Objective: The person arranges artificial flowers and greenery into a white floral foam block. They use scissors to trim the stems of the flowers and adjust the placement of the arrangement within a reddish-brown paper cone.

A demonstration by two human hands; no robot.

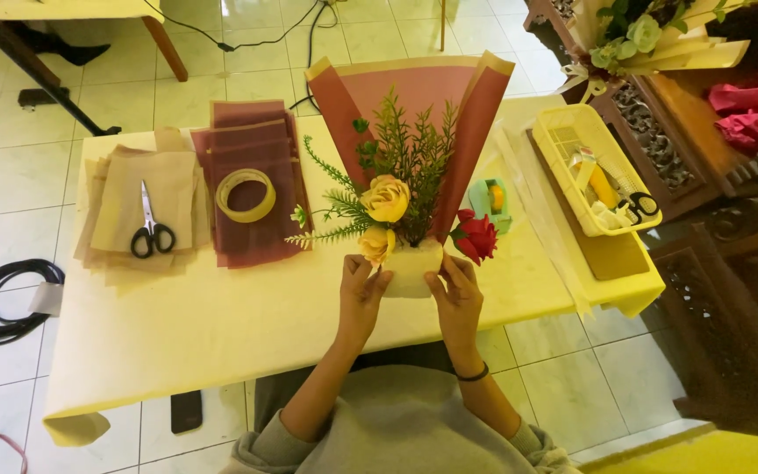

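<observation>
I am working at the yellow-covered table (221, 325), and I am holding the bouquet (405, 193) upright near its front edge, just ahead of my body — a fan of maroon wrapping paper (414, 92) behind green sprigs, two yellow roses (385, 198) and a red rose (475, 237). It is looking light and top-heavy to me, with the paper crisp enough to crease and the flower heads easily crushed, so I am judging the pale wrapped base (412, 268) the only sound place to grip. My left hand (360, 298) and right hand (456, 298) are both closing around that base from either side, fingers curled on it, nothing else in them. To my left the stack of maroon sheets (252, 189) is lying with a tape roll (245, 195) on top, and further out the tan sheets (146, 211) are carrying the black scissors (151, 224). To my right the green tape dispenser (491, 202) is sitting just beside the red rose, and the yellow basket (591, 171) is standing near the table's right edge. The bare stretch in front of me, towards the left, is giving the widest room — the right side is crowded, and the front edge is close under my wrists.
</observation>
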